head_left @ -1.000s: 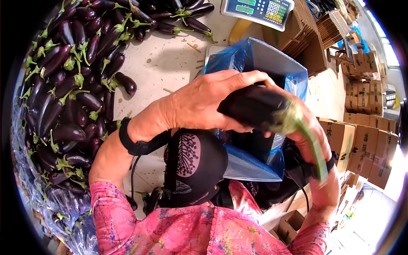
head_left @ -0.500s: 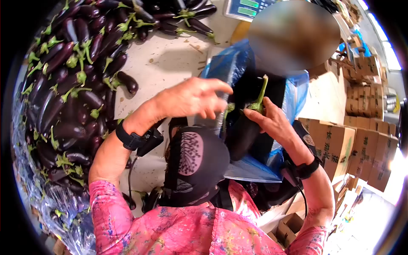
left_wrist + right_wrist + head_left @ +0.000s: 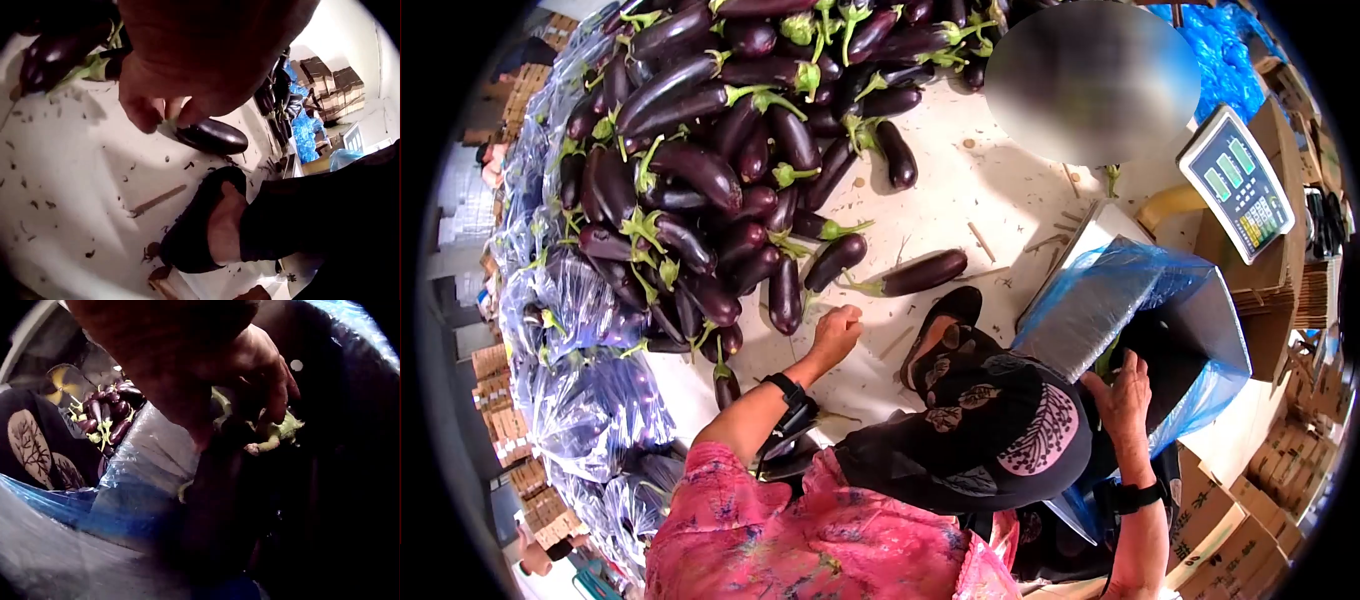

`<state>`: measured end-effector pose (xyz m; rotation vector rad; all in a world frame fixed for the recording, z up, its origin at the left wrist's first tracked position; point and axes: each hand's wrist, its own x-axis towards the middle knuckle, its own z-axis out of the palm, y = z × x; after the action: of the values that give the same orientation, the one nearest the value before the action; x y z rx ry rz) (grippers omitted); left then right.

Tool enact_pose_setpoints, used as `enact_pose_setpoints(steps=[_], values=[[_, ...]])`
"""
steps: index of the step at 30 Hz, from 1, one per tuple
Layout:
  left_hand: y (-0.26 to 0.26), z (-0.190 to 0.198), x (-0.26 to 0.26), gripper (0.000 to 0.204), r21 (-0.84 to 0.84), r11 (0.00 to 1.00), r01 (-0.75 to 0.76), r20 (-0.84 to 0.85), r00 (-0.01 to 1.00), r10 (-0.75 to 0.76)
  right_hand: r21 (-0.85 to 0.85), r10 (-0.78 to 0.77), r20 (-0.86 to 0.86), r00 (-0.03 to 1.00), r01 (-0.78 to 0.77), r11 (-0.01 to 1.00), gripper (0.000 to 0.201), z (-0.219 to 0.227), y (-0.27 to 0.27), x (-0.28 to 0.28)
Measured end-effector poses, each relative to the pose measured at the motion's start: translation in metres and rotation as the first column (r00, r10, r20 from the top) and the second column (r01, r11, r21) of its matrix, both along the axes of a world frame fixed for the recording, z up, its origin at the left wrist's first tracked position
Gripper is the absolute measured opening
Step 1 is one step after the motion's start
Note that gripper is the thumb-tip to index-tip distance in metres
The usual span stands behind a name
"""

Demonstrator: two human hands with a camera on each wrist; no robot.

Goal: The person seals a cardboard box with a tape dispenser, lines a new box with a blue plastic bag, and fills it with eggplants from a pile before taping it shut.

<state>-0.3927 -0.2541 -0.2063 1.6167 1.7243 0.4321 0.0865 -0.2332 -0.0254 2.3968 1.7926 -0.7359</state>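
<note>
My left hand [image 3: 837,335] is low over the pale floor, fingers bent. In the head view it is just short of the stem of a lone eggplant [image 3: 928,272]. The left wrist view shows that eggplant [image 3: 214,136] beyond my fingertips, its stem end overlapped by them. My right hand [image 3: 1125,395] reaches inside a box [image 3: 1090,325] lined with blue plastic. Its thumb and fingers are spread over eggplants there; a green eggplant cap [image 3: 284,431] shows beside the fingers. The dark bodies below are mostly lost in shadow.
A large heap of eggplants [image 3: 710,180] lies on the left, with clear plastic wrap [image 3: 590,400] along it. A digital scale [image 3: 1238,185] stands beyond the box. Cardboard boxes [image 3: 1210,500] stand at the right. A shoe [image 3: 945,330] rests on the floor near the lone eggplant.
The head view has swung left towards the heap. My left hand has moved from over the box down to the floor. My right hand has lowered the eggplant it held into the box.
</note>
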Motion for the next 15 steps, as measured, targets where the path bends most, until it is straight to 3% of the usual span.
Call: enact_pose_setpoints(steps=[1,4,7,8,10,12,13,14,15], values=[[-0.002,-0.004,0.005,0.036,-0.111,0.992,-0.062,-0.016,0.998,0.061,0.009,0.007,0.009,1.000,-0.007,1.000,0.079,0.000,-0.001,-0.002],[0.016,0.002,0.037,0.048,0.222,0.974,0.046,-0.136,0.991,-0.016,0.067,0.047,0.013,0.999,-0.047,0.997,0.074,-0.002,-0.004,-0.003],[0.050,0.006,0.068,0.064,0.275,0.942,0.194,-0.213,0.967,-0.137,0.169,0.099,-0.046,0.994,-0.090,0.981,0.065,0.004,-0.013,0.001],[0.059,-0.008,0.077,0.073,0.145,0.961,0.236,-0.291,0.938,-0.187,0.138,0.056,-0.136,0.989,-0.037,0.990,0.061,0.011,-0.010,0.004],[0.073,-0.044,0.083,0.076,0.082,0.968,0.239,-0.340,0.919,-0.198,0.063,-0.072,-0.315,0.946,0.097,0.993,0.054,0.026,-0.006,0.017],[0.086,-0.049,0.089,0.074,0.003,0.980,0.198,-0.245,0.951,-0.191,0.030,-0.111,-0.364,0.925,0.130,0.991,0.050,0.054,-0.008,0.021],[0.090,-0.051,0.088,0.065,-0.026,0.994,0.103,0.014,0.995,-0.103,0.036,-0.081,-0.314,0.946,0.097,0.995,0.049,0.068,-0.011,0.023],[0.110,0.013,0.102,0.057,-0.405,0.910,0.087,0.184,0.983,-0.012,-0.014,-0.135,-0.348,0.928,0.140,0.990,0.046,0.084,-0.011,0.025],[0.114,0.029,0.105,0.055,-0.385,0.917,0.103,0.334,0.942,0.034,-0.035,-0.210,-0.413,0.886,0.215,0.976,0.045,0.089,-0.015,0.033]])
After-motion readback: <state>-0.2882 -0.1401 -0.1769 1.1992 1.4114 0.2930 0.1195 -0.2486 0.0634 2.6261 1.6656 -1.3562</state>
